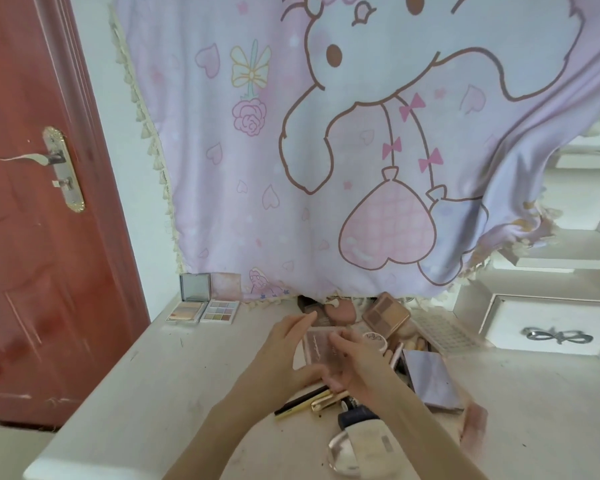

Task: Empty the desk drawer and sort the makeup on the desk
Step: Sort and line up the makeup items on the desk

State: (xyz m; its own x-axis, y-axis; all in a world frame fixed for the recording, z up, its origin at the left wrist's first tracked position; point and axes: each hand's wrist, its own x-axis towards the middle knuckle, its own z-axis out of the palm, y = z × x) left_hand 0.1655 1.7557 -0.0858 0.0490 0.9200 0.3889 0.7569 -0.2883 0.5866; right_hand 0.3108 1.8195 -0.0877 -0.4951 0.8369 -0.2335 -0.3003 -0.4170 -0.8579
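Both hands are on a pinkish flat palette (pixel 317 348) mid-desk: left hand (pixel 284 355) w/ thumb curled under its near edge and fingers arched over the far-left corner, right hand (pixel 355 362) gripping the right side, fingers curled over the top. So the palette sits btwn the two hands, just in front of the messy makeup pile (pixel 388 327). Two open palettes (pixel 201 303) stand well apart at the back left of the desk (pixel 174 375), and pencils (pixel 309 401) lie right under the wrists.
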